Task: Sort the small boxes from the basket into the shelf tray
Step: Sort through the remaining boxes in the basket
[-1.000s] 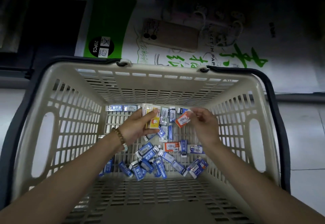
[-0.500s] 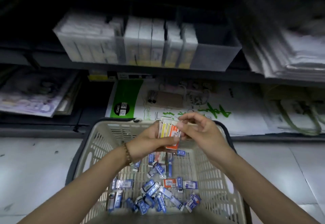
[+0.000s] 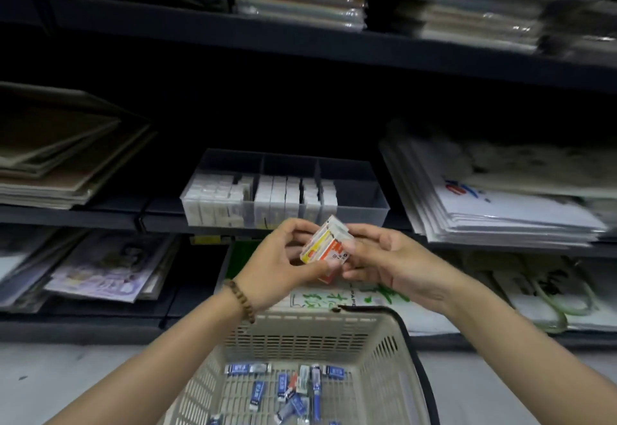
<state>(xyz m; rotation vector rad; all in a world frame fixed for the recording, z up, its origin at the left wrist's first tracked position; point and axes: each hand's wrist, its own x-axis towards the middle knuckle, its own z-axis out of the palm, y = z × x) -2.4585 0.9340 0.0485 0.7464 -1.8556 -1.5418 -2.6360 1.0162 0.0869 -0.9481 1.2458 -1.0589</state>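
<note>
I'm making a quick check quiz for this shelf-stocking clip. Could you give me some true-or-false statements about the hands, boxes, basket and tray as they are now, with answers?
1. The left hand and the right hand both hold the stack of small boxes. True.
2. The basket is empty. False: blue boxes lie on its bottom.
3. The beaded bracelet is on the right wrist. False: it is on the left wrist.
4. The shelf tray has bare space at its right end. True.
5. The stack sits inside the tray. False: it is held in the air in front of it.
</note>
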